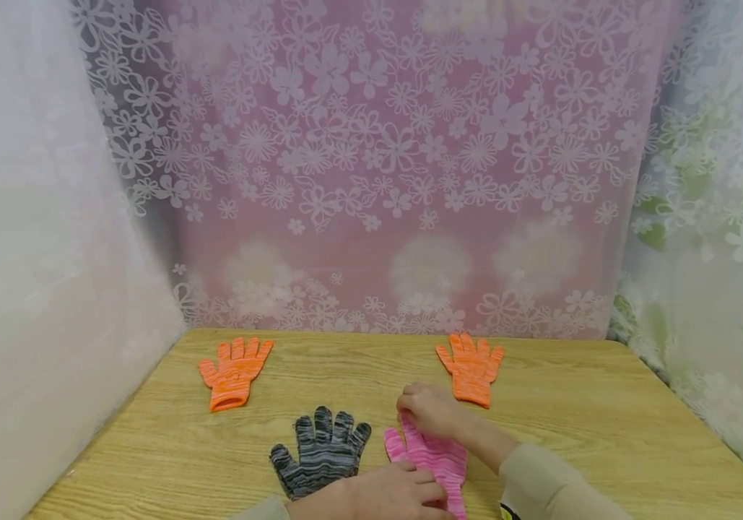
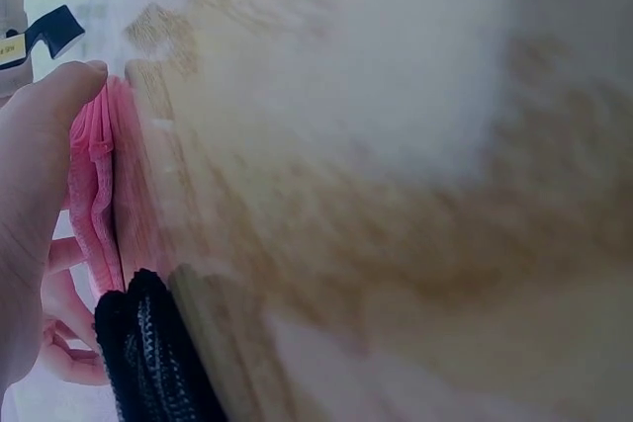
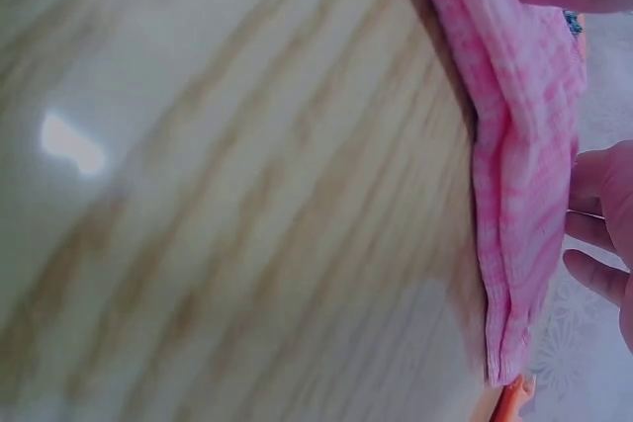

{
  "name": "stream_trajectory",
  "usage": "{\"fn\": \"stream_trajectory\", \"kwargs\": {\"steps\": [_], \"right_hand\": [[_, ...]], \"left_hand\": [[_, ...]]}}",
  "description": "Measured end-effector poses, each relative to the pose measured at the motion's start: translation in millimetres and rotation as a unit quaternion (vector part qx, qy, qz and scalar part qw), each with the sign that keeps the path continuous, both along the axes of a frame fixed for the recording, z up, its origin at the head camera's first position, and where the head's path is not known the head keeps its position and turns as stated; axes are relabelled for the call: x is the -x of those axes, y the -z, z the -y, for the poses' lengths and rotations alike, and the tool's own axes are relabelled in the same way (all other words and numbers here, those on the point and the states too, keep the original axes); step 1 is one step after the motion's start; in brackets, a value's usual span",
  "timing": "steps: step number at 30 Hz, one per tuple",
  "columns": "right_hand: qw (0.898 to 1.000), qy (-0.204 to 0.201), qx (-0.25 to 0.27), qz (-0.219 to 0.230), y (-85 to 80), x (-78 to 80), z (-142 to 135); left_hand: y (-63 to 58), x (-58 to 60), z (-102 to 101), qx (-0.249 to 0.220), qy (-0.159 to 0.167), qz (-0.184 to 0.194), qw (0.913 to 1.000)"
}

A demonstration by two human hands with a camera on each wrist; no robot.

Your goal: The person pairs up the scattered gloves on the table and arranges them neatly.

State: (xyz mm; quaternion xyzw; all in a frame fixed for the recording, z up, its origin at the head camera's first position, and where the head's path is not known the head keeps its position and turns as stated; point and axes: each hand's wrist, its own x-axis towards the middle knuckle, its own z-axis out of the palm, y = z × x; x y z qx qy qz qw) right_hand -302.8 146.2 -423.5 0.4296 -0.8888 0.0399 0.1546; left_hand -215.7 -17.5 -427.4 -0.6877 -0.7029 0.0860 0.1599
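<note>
A pink striped knit glove (image 1: 439, 462) lies on the table at the near middle. My left hand (image 1: 390, 495) rests across its lower part; in the left wrist view the left thumb (image 2: 74, 86) touches the pink fabric. At the far end, my right hand (image 1: 432, 412) has bent fingers at the tip of one of the glove's fingers and seems to pinch it. The right fingertips are partly hidden behind the glove in the right wrist view. Close to the left hand lies a black-and-grey striped glove (image 1: 326, 451), fingers spread and pointing away from me.
Two orange knit gloves lie farther back, one at the left (image 1: 235, 372) and one at the right (image 1: 473, 368). The wooden table (image 1: 579, 412) is enclosed by flowered curtains (image 1: 403, 159) at the back and sides.
</note>
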Motion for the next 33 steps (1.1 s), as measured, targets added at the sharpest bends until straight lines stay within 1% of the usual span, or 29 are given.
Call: {"fn": "stream_trajectory", "kwargs": {"steps": [4, 6, 9, 12, 14, 18, 21, 25, 27, 30, 33], "right_hand": [[1.000, -0.001, 0.012, 0.002, -4.8, -5.1, -5], [1.000, -0.013, 0.014, 0.000, -7.2, -7.6, -8], [0.999, -0.041, 0.003, 0.001, -9.9, -10.2, -12], [0.998, -0.066, -0.011, 0.005, -9.1, -11.3, -15], [0.997, -0.077, -0.010, 0.010, -7.4, -11.7, -16], [0.996, -0.090, 0.001, 0.027, -3.8, -12.4, -16], [0.995, -0.096, 0.006, 0.031, -3.6, -12.4, -16], [0.995, -0.093, 0.014, 0.023, -3.8, -12.8, -17], [0.996, -0.087, 0.026, 0.015, -3.9, -13.0, -19], [0.997, -0.059, 0.048, 0.011, -5.1, -13.5, -25], [0.998, -0.028, 0.056, 0.011, -7.5, -12.5, -33]], "left_hand": [[0.1, -0.3, 0, 0.005, -0.001, -0.001, 1.0000], [-0.2, -0.6, 0, 0.008, -0.001, 0.004, 1.0000], [-1.0, -1.0, 0, 0.012, -0.001, 0.008, 0.9999], [-1.8, -1.4, 0, 0.010, -0.001, 0.006, 0.9999], [-2.2, -1.8, 0, 0.007, 0.000, -0.001, 1.0000], [-2.4, -2.7, -1, 0.005, 0.000, -0.002, 1.0000], [-2.8, -2.5, -1, 0.008, -0.002, -0.002, 1.0000], [-2.6, -2.3, -1, 0.011, -0.005, 0.003, 0.9999], [-2.2, -2.5, -1, 0.009, -0.005, -0.002, 0.9999], [-1.6, -2.7, -2, 0.010, -0.006, -0.007, 0.9999], [-1.5, -2.6, -1, 0.013, -0.009, -0.006, 0.9998]]}}
